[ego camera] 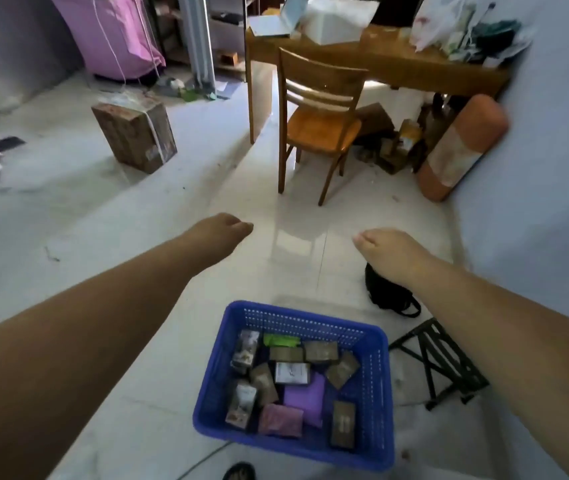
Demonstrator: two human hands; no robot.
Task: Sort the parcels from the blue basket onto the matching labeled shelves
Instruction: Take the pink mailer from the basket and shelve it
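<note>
Blue basket (378,393) sat on pale tiled floor (137,220), holding small parcels (291,373): brown boxes, a purple pouch (305,396), a pink one (281,420), a green one (281,340). Left hand (222,233) and right hand (385,249) were stretched out beyond it, fingers loosely curled, holding nothing. Wooden chair (321,119) and cluttered desk (397,62) stood ahead; cardboard box (134,135) to the left.

Both hands, left (222,230) and right (385,247), show only their backs, so their curled fingers are hidden. Print on the parcels (291,373) in the basket (376,403) is too small to read. The frame's bottom edge cuts a dark shoe (240,472). At upper left a pink cloth (117,36) runs past the top. Clutter on the bench (373,53) at upper right is blurred. No shelf labels are legible.
</note>
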